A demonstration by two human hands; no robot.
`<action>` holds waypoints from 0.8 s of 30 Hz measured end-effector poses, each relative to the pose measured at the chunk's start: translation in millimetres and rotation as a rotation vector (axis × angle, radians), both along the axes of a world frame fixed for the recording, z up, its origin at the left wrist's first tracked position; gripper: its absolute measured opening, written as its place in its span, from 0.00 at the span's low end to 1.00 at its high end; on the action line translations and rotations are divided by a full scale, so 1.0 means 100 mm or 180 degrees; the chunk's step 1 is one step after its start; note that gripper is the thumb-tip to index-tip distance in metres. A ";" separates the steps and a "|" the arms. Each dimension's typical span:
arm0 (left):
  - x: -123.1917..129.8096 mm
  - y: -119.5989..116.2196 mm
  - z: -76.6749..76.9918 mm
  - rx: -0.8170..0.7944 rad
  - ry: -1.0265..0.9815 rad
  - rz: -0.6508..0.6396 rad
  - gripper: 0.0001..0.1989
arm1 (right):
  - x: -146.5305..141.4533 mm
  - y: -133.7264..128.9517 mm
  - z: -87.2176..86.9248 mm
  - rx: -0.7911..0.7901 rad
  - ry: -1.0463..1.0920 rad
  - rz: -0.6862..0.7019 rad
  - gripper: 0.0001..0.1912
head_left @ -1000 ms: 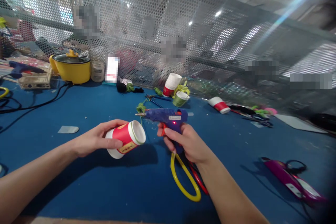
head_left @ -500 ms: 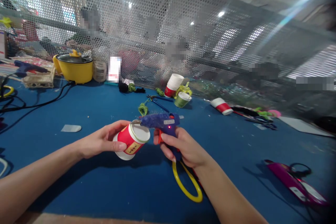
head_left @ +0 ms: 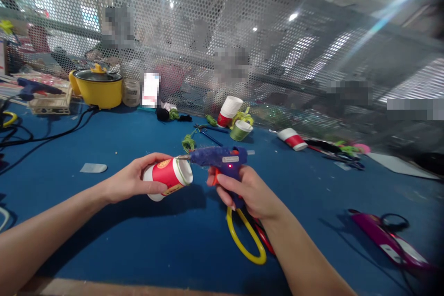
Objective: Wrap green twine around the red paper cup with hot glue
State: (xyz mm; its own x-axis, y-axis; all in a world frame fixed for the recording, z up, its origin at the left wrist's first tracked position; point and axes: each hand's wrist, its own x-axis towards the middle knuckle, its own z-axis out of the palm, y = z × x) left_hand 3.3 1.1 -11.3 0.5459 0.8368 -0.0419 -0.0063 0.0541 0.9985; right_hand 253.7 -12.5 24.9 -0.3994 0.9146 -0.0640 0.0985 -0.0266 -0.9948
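My left hand point(head_left: 138, 180) is wrapped round a red and white paper cup point(head_left: 169, 172), tilted so that its end faces right. A thin green strand runs along the rim at that end. In my right hand point(head_left: 246, 189) is a blue hot glue gun point(head_left: 217, 156) with a lit red light; a finger lies at its orange trigger. The nozzle points left and is at the cup's upper rim; whether it touches, I cannot tell. Below the gun's handle hangs a yellow loop point(head_left: 246, 240), with red handles partly hidden by my forearm.
A bundle of green yarn point(head_left: 188, 142) lies beyond the gun. Farther back stand stacked paper cups point(head_left: 230, 110) and a green cup point(head_left: 241, 130). A yellow pot point(head_left: 99, 88) is at the left, a purple power strip point(head_left: 388, 240) at the right. A perforated screen point(head_left: 194, 32) borders the table.
The cup has tipped further over, turned in my left hand and shifted slightly left. The glue gun has moved a little right, its nozzle still at the rim.
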 end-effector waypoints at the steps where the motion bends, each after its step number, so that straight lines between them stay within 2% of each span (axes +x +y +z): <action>1: -0.01 0.00 0.01 0.0042 0.0039 0.0039 0.29 | 0.02 0.00 0.00 0.0009 -0.0073 0.0094 0.13; 5: -0.02 0.01 0.03 0.0124 0.0149 0.0074 0.29 | 0.08 0.01 0.00 0.0047 -0.0324 0.0298 0.13; 13: -0.01 -0.01 0.04 0.0215 0.0395 0.0002 0.30 | 0.07 0.02 0.07 0.0297 -0.0761 -0.0020 0.13; 19: -0.01 0.00 0.02 0.0355 0.0468 0.0098 0.30 | 0.09 -0.01 0.10 0.0265 -0.0788 0.0286 0.14; 24: -0.01 -0.01 0.05 0.0262 0.0534 0.0006 0.31 | 0.08 0.02 0.09 0.0324 -0.1057 -0.0018 0.14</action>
